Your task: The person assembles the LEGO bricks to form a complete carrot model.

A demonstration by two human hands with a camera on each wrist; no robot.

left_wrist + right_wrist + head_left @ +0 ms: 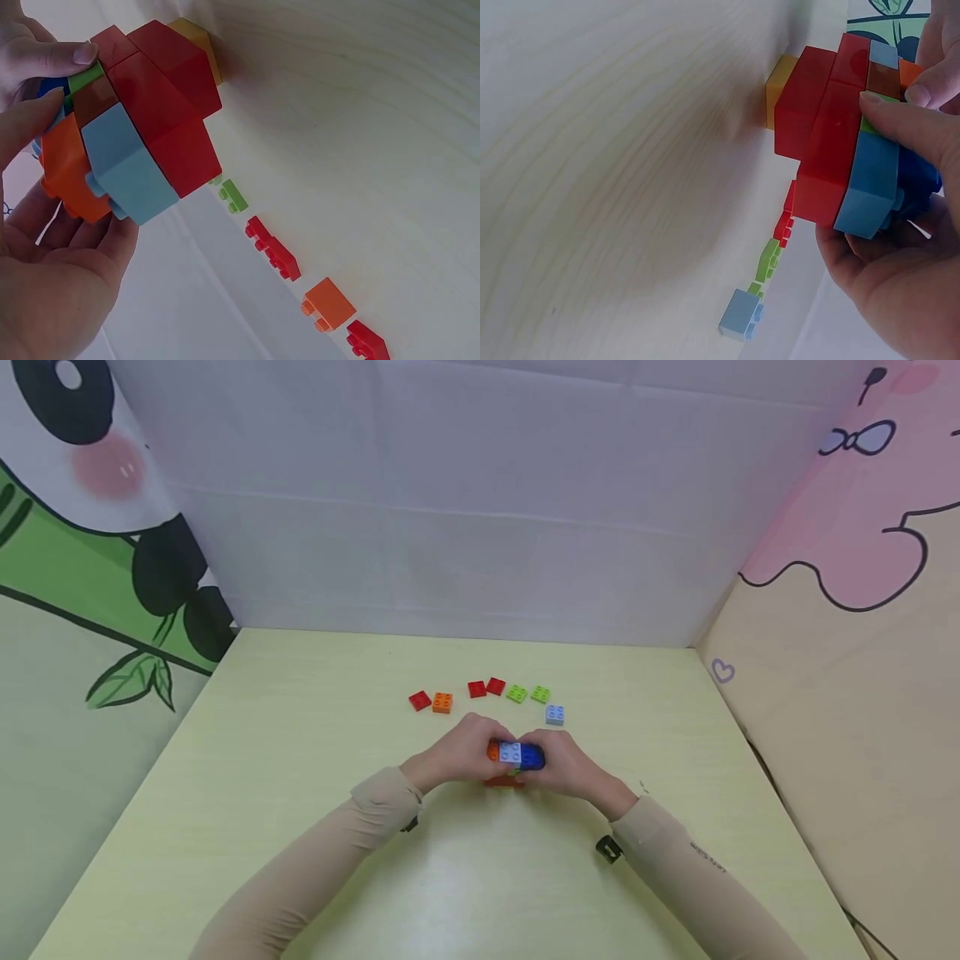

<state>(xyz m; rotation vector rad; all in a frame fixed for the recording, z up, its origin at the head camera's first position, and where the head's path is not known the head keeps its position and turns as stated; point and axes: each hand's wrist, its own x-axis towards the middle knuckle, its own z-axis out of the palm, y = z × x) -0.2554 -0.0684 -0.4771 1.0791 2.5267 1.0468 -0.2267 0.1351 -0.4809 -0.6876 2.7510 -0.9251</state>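
Observation:
A stack of toy building bricks (154, 97) stands upright between both hands. An amber brick (780, 94) forms its foot. Wider red bricks (829, 150) rise over it, then light blue, brown and green ones. Orange, pale blue and dark blue bricks (532, 757) make up the top in the head view. My left hand (468, 750) grips the orange side, thumb near the front and fingers behind. On the dark blue side, my right hand (566, 764) holds the stack, its thumb against the front near the green brick (870, 120). Palms and fingers partly hide the upper bricks.
Beyond the hands lies a loose row of bricks: a red brick (420, 700), an orange brick (442, 702), two more red ones (477, 689), two lime green ones (516, 693) and a light blue brick (555, 715). A white back panel (450, 568) and printed side panels border the table (315, 735).

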